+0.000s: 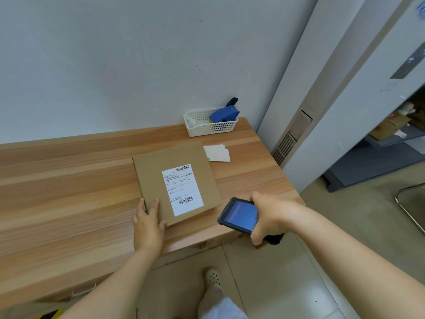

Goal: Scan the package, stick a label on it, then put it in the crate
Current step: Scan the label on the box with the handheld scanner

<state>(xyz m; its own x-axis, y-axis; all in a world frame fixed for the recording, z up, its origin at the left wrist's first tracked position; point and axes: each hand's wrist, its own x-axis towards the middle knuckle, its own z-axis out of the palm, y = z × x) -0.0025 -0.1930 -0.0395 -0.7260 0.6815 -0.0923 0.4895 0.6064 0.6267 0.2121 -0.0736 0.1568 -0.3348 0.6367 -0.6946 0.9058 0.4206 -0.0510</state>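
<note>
A flat brown cardboard package [156, 176] lies on the wooden table [69, 199], bearing a white shipping label [182, 189] with barcodes at top and bottom. My left hand [148, 224] rests flat on the package's near left corner, fingers spread. My right hand [268, 217] grips a dark handheld scanner [240, 215] with a lit blue screen, held just right of the package's near right corner, above the table edge. A small stack of white label sheets [217, 153] lies beyond the package to the right.
A white plastic basket [202, 128] at the table's back right holds a blue tape dispenser [224, 115] and scissors. A wall rises behind the table, a white cabinet [345, 111] stands to the right, and a metal frame edge [407, 208] sits on the floor far right.
</note>
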